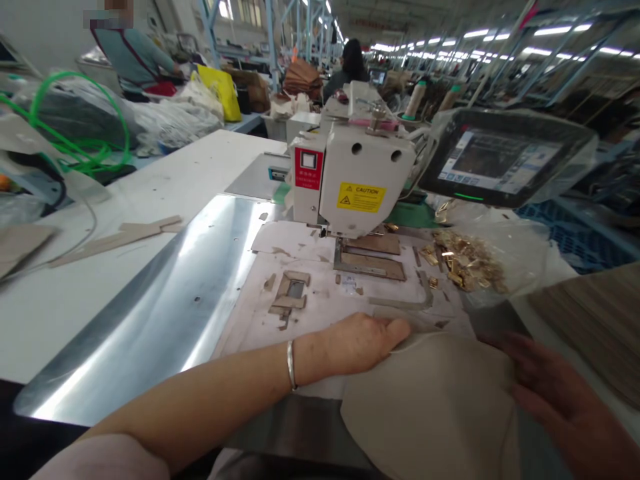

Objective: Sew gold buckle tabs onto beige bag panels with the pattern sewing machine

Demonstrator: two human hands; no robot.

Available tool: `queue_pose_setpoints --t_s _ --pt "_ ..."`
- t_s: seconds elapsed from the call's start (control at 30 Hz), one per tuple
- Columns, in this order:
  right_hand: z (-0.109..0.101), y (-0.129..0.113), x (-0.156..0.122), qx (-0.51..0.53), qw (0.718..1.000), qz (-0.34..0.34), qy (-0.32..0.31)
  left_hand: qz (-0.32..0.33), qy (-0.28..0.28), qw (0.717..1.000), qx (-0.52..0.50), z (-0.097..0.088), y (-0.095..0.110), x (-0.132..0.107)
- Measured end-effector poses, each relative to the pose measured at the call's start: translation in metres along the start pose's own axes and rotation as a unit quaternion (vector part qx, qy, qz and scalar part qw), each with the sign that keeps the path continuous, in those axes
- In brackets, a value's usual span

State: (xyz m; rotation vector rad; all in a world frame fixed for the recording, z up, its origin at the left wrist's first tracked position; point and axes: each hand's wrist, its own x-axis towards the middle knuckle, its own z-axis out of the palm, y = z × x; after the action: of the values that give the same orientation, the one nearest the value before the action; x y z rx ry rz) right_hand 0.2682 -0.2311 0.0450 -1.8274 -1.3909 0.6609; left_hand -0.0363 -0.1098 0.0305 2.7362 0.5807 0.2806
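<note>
A beige panel of leather or fabric [435, 400] with a rounded edge is held up at the front of the sewing machine's bed. Closed on its upper left edge is my left hand [367, 340], thumb on top and a silver bangle at the wrist. My right hand [555, 387], smeared by motion, grips the panel's right edge; some fingertips are hidden. Beyond the panel, the white sewing machine head [367, 173] stands over a pale template plate [320, 310]. Beige strips [373, 263] lie in a metal frame beneath the head.
Gold metal fittings [470, 263] lie heaped on clear plastic at the right, beside a stack of brown panels [595, 320]. A control screen [505, 160] overhangs them. Shiny sheet metal [175, 300] extends left. One co-worker [133, 57] stands at the far left; another sits behind the machine.
</note>
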Motion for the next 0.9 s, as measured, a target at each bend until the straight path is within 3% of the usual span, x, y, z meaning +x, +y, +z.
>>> queue_pose_setpoints --t_s 0.1,0.17,0.27,0.37,0.53,0.7,0.77,0.9 --pt "0.029 -0.009 -0.006 0.049 0.99 0.128 -0.037 -0.059 0.021 0.998 -0.004 0.009 0.0 0.004" --pt "0.042 -0.01 -0.01 0.066 0.982 0.17 -0.039 -0.079 0.031 0.996 0.001 0.011 0.001 0.007" --pt "0.041 -0.005 -0.008 0.089 0.991 0.102 -0.005 -0.049 0.033 0.998 0.018 0.009 0.003 0.007" --pt "0.025 0.001 0.006 0.109 0.993 0.044 -0.033 -0.011 0.022 0.999 0.027 0.004 0.004 0.004" --pt "0.009 -0.003 0.029 0.041 0.993 0.045 -0.105 -0.027 0.03 0.999 0.013 0.007 0.003 0.003" --pt "0.009 0.006 0.026 -0.015 0.981 0.06 -0.182 -0.088 0.023 0.996 0.018 0.011 0.004 0.007" --pt "0.006 0.014 0.023 -0.027 0.983 0.062 -0.17 -0.075 0.02 0.996 0.039 0.009 0.005 0.006" --pt "0.001 0.011 0.026 0.009 0.998 -0.023 -0.066 0.018 0.019 0.996 0.084 0.004 0.008 0.0"
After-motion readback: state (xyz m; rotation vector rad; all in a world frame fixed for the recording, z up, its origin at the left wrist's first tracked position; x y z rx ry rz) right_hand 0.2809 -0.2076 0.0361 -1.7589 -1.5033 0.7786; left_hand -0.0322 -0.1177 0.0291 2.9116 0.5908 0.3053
